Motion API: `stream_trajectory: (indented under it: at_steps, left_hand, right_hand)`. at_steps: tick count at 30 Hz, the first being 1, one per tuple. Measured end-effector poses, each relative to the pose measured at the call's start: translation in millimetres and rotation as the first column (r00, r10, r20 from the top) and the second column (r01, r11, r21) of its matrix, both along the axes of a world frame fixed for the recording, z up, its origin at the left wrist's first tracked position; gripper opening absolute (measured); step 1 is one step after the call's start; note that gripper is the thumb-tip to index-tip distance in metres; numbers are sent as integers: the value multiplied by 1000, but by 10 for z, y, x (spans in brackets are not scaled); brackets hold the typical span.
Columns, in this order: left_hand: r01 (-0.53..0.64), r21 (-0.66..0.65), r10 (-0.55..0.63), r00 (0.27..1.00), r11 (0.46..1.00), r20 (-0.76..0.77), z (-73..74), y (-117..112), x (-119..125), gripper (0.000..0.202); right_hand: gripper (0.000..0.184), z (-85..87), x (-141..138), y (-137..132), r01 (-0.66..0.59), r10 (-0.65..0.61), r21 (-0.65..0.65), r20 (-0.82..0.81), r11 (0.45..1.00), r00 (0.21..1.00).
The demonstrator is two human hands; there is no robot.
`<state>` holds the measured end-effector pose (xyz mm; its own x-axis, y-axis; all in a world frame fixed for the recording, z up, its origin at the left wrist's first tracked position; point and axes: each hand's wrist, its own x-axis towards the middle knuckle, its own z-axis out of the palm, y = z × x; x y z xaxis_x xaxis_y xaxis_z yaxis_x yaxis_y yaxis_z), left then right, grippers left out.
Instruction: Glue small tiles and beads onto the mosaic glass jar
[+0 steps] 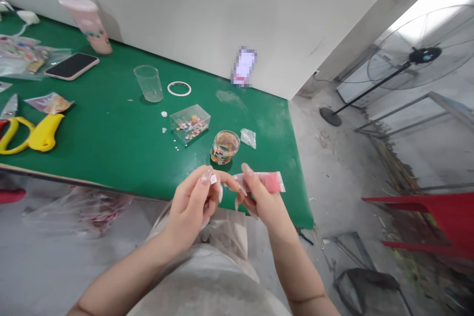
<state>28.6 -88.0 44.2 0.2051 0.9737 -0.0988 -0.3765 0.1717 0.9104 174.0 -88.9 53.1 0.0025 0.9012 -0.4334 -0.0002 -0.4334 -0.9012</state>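
My left hand (196, 200) pinches a small pale square tile (214, 179) between thumb and forefinger. Wrapped in the fingers of my right hand (259, 195) is a soft tube with a pink end (273, 182), its nozzle side pointing left toward the left hand. Just beyond both hands stands a small glass cup (225, 147) covered with coloured mosaic tiles. A clear plastic box (190, 123) behind it to the left holds many loose coloured tiles. Beside the cup on the right lies a small crumpled clear packet (248, 138).
On the green table (111, 128) are a clear cup (148, 84), a white ring (179, 89), yellow-handled scissors (44, 133), a dark phone (72, 66) and a pink drink cup (87, 24). A blurred phone (244, 66) leans on the white wall panel. A floor fan (424, 54) stands right.
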Motion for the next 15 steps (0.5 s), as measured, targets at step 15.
stream_trajectory:
  at_steps: [15]
  left_hand:
    - [106,-186,-110,994,977,-11,62,133,-30,39]
  right_hand:
    - [67,-41,60,33,-72,112,239,-155,968,982]
